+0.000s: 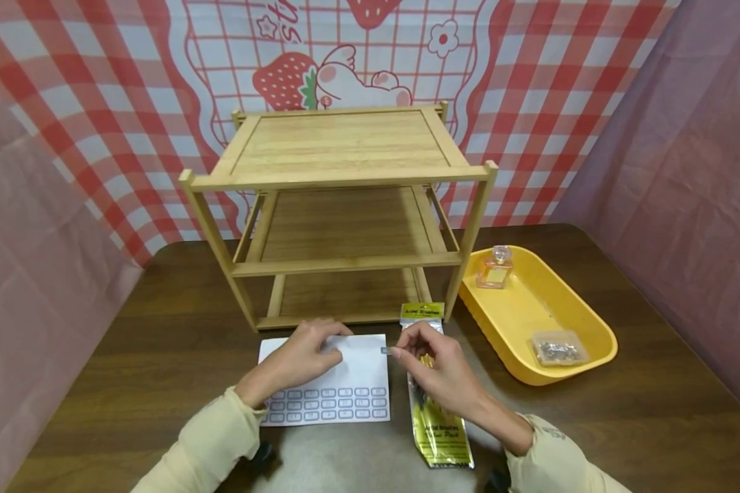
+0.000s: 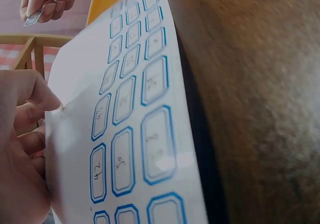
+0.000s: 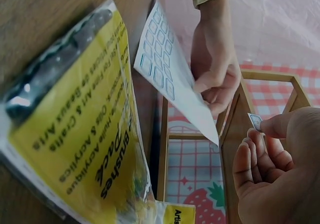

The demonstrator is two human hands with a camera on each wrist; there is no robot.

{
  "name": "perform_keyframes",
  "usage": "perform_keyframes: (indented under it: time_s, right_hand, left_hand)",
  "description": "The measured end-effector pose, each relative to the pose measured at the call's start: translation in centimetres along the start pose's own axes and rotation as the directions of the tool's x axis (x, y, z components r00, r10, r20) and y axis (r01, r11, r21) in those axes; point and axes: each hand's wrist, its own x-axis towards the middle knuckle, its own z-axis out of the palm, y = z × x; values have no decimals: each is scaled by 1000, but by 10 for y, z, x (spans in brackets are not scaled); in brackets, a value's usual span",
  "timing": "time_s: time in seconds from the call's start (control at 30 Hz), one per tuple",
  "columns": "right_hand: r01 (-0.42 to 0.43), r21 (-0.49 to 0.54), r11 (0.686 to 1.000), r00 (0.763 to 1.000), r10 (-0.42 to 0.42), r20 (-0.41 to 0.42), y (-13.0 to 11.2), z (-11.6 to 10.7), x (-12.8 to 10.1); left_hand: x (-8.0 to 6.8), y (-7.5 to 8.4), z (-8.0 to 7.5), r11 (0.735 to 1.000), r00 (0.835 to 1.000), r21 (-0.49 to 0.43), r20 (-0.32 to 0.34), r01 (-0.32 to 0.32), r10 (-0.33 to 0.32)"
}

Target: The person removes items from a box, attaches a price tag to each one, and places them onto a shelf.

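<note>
My left hand (image 1: 305, 352) pinches the far edge of a white sticker sheet (image 1: 360, 370), thumb on its face and fingers behind. Rows of blue-framed labels with handwritten numbers fill the near part of the sheet (image 2: 122, 101); the far part is bare white. Between thumb and index finger of my right hand (image 1: 440, 373) is one small sticker (image 3: 256, 121) with a blue border, just off the sheet's right edge. What is written on it is too small to read. Beneath the right hand lies a clear and yellow pack of artist brushes (image 1: 440, 441), partly covered.
A three-tier wooden shelf (image 1: 339, 178) stands behind the hands. To the right is a yellow tray (image 1: 530, 308) with a pink perfume bottle (image 1: 495, 270) and a small clear box (image 1: 558, 348) of metal pieces. A checked cloth (image 1: 123, 103) hangs at the back of the brown table (image 1: 117, 383).
</note>
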Motion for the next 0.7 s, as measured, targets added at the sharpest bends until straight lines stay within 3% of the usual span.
perform_keyframes:
  time_s: [0.3,0.7]
  right_hand:
    - [-41,-15,999,999,41,-14,2,-4,-1]
    - [-58,-36,998,998,58,-16,2,-7,-1]
  left_hand:
    - [-1,-5,8,995,999,96,53,1,-6]
    - [-4,-14,15,989,999,148,29,-18,14]
